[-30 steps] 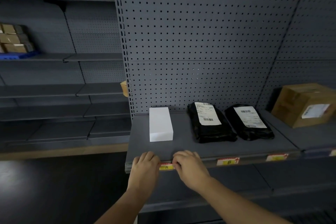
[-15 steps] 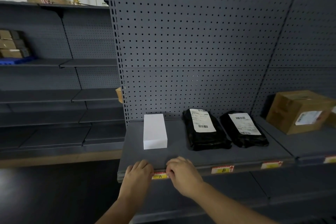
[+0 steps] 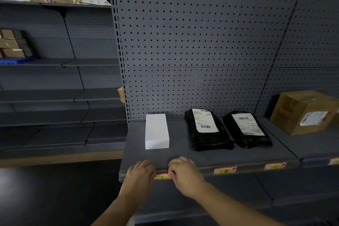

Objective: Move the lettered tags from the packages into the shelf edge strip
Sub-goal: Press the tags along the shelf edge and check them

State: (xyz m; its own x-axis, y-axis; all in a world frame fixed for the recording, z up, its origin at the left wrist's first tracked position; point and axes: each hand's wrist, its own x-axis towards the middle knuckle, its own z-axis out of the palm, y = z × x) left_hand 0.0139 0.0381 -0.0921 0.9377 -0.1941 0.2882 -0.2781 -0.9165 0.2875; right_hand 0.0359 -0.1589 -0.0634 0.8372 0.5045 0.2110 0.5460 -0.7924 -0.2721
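A yellow and red tag marked A [image 3: 162, 176] sits in the shelf edge strip [image 3: 200, 169]. My left hand [image 3: 139, 174] presses on its left end and my right hand [image 3: 185, 172] on its right end, fingers curled over the strip. Further right in the strip are a tag marked B [image 3: 225, 170] and a third tag [image 3: 274, 165] whose letter I cannot read. On the shelf behind stand a white box [image 3: 156, 130] and two black packages [image 3: 208, 130] [image 3: 246, 129] with white shipping labels.
A brown cardboard box [image 3: 302, 112] stands on the neighbouring shelf to the right, with another tag [image 3: 334, 161] in its strip. Grey pegboard [image 3: 192, 47] rises behind the shelf. Dark shelving runs off to the left, with small boxes [image 3: 12, 44] far left.
The view has tilted up and shifted slightly. Both hands stay on the ends of the A tag in the strip; the packages have not moved.
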